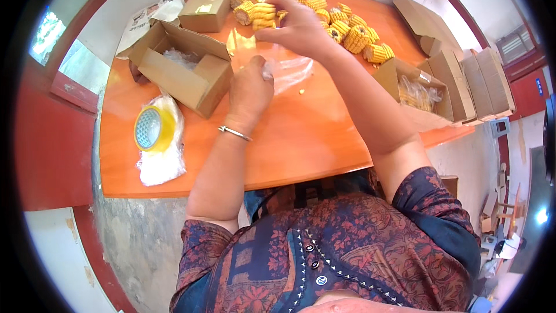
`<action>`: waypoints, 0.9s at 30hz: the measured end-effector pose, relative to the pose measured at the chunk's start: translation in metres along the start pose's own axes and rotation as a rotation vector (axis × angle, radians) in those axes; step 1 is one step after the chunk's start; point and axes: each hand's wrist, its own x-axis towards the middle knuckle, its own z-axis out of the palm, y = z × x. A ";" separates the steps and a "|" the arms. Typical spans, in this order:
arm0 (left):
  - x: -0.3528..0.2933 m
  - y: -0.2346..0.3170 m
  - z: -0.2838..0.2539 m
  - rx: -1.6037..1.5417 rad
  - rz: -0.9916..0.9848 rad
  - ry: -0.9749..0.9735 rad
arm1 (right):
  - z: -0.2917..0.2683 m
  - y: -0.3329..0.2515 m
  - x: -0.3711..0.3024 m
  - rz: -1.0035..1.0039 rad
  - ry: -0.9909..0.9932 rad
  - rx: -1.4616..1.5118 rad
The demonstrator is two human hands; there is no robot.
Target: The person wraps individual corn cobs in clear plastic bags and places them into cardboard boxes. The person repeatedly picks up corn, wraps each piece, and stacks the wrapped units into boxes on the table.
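A clear plastic bag (294,74) is pinched in my left hand (250,91), its film spread toward the right over the orange table. My right hand (301,28) reaches to the far side, with thumb and index finger apart around yellow corn cob pieces (263,23). Whether the fingers press on them I cannot tell; the other fingers are partly hidden. More cut corn pieces (355,39) lie heaped right of that hand. Just left of my left hand stands an open cardboard box (176,81) with clear plastic inside.
A roll of yellow tape (154,128) rests on white plastic bags (162,168) at the left. Behind stand a closed carton (209,3) and a white printed bag (152,18). On the right, an open carton (418,110) holds plastic-wrapped contents beside more cartons (489,84).
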 end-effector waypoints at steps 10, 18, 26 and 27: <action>-0.004 0.002 0.017 -0.212 0.036 -0.090 | -0.030 0.038 -0.102 0.383 -0.163 0.904; -0.006 0.000 0.026 -0.705 -0.190 -0.064 | -0.019 0.054 -0.116 0.173 -0.259 0.491; -0.010 -0.001 0.029 -0.489 0.008 -0.049 | -0.018 0.046 -0.110 0.502 -0.184 0.781; -0.010 0.000 0.028 -0.496 -0.013 -0.067 | -0.019 0.046 -0.109 0.570 -0.187 0.896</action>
